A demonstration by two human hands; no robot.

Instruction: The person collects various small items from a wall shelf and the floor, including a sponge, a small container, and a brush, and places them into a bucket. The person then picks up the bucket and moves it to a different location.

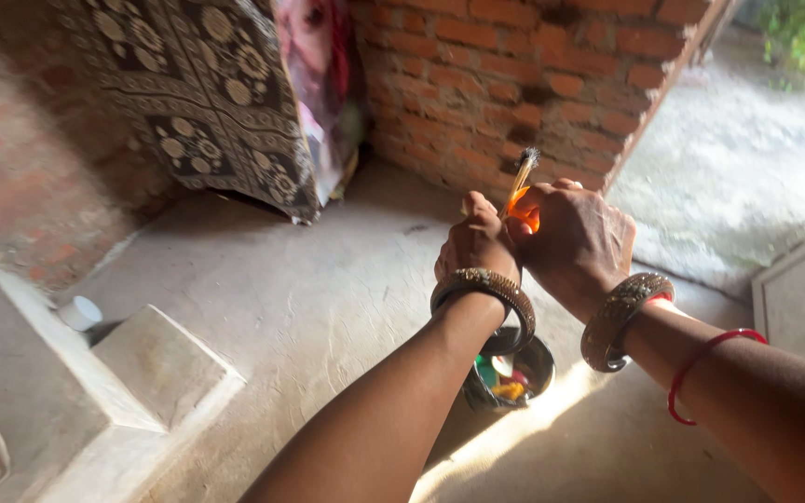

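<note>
Fingers of our right hand (578, 244) pinch a thin stick (520, 177) with a frayed dark tip, held upright with an orange flame (524, 212) at its base, while our left hand (479, 244) is clenched just beside it, touching. Both wrists wear beaded bangles (488, 284). Below them a steel bowl (540, 365) sits on the concrete floor (309, 307), near the brick wall (514, 84) and patterned cloth (207, 93).
</note>
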